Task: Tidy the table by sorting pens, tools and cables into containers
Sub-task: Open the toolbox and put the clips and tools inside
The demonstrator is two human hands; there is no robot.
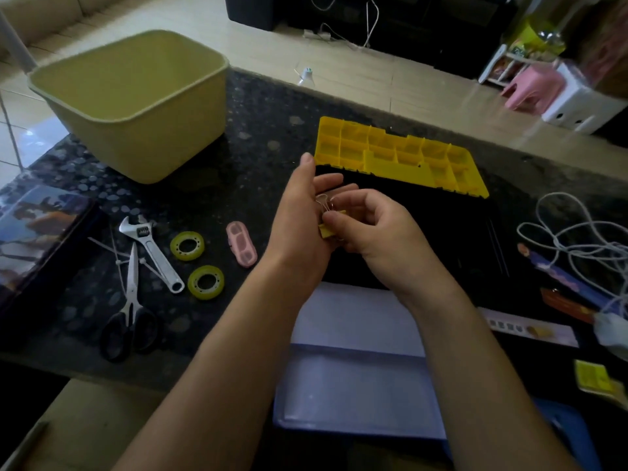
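**Counter (pixel 258 137), dark speckled stone: tidying in progress**

*Risks, as judged from here*
1. Black case (pixel 441 232) with yellow compartment tray (pixel 401 158): your hands work directly above it. Anything you drop would likely be lost against the black.
2. White cable (pixel 577 239), a loose tangle at the right: its loops lie over the pens (pixel 564 278). Lift it in one pull and you may drag them along or off the edge.
3. Scissors (pixel 131 300) and wrench (pixel 153 253): both lie across thin cable ties (pixel 117 256). Picking up either could flick the ties away.
4. Yellow binder clip (pixel 328 230), held in the air over the near left part of the case. Your right hand (pixel 377 232) pinches it with curled fingers. Your left hand (pixel 299 226) stands behind it with fingers straight, backing it rather than gripping. If the wire handles slip, the spring may nip a finger or shoot the clip out.

*Hidden or unclear*
1. Case interior: too dark to read.
2. Right frame edge: the cable and a yellow packet (pixel 594 380) are cut off.
3. Clip mouth: covered by your right fingers. You cannot tell whether it is sprung apart, or whether it touches the left palm.
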